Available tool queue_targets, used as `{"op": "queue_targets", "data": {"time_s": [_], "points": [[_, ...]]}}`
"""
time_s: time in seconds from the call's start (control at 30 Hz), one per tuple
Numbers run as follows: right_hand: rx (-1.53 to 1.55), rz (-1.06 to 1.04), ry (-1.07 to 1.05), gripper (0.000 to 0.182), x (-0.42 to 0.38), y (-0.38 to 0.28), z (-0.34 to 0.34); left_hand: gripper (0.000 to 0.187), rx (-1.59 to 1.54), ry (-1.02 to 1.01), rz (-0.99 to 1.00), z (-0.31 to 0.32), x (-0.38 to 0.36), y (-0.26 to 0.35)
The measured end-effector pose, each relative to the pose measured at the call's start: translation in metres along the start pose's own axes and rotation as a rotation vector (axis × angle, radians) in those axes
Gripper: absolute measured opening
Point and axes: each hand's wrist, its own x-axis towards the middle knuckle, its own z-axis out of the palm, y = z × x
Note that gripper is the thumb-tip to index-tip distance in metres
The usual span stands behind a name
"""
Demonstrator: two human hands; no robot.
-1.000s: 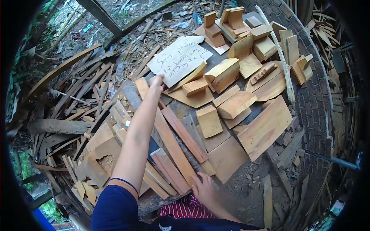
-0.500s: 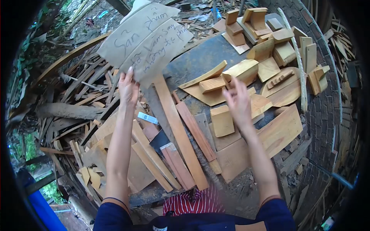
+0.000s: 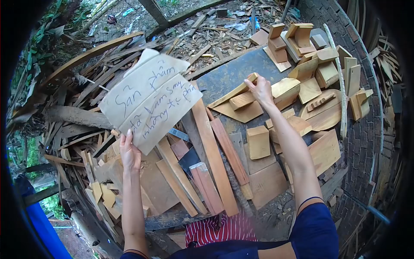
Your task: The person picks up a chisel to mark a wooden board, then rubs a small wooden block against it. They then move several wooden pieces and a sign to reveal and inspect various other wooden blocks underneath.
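Note:
My left hand (image 3: 130,151) is closed on the lower edge of a piece of cardboard (image 3: 144,97) with handwriting on it, held above the wood. My right hand (image 3: 261,90) is closed around the upper end of a narrow wooden strip (image 3: 233,91). That strip stands along the edge of a flat, pointed board (image 3: 243,113), which rests on the dark tabletop. Beside it, touching or nearly touching my wrist, lies a small wooden block (image 3: 242,100). Just right of my right hand is a curved wooden piece (image 3: 286,90).
Several shaped wooden pieces (image 3: 308,88) crowd the right side of the dark table (image 3: 224,67). Long planks (image 3: 211,151) lie in front of me. Scrap wood (image 3: 82,114) is heaped at the left. A thin pole (image 3: 343,95) and brick paving (image 3: 366,129) are at the right.
My right hand has moved up and slightly left onto the end of the wooden strip and closed on it. My left hand has lowered the cardboard and brought it slightly left.

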Motion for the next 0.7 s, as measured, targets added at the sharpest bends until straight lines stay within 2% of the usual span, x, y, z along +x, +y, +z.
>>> {"op": "queue_targets", "data": {"time_s": [0.2,0.33,0.5,0.57,0.63,0.67,0.7], "points": [[-0.065,-0.006,-0.061,0.049,0.048,-0.010,0.014,0.031,-0.016,0.035,-0.008,0.007,-0.013,0.000],[-0.105,-0.028,-0.020,0.051,0.092,0.003,0.020,0.031,-0.031,0.033,-0.016,0.012,-0.015,-0.002],[-0.140,0.037,0.019,0.054,0.122,-0.005,0.002,0.031,-0.056,0.036,-0.011,0.030,-0.012,-0.013],[-0.192,0.003,0.064,0.053,0.140,0.001,-0.005,0.031,-0.052,0.034,0.003,0.036,-0.010,-0.017],[-0.179,-0.041,0.082,0.066,0.166,0.022,-0.010,0.031,-0.077,-0.010,-0.016,0.045,-0.008,-0.019],[-0.207,-0.015,0.103,0.065,0.176,0.029,-0.013,0.031,-0.070,-0.011,-0.017,0.048,-0.006,-0.021],[-0.229,-0.073,0.080,0.064,0.181,0.032,-0.025,0.031,-0.080,-0.019,-0.020,0.050,-0.003,-0.024]]}}
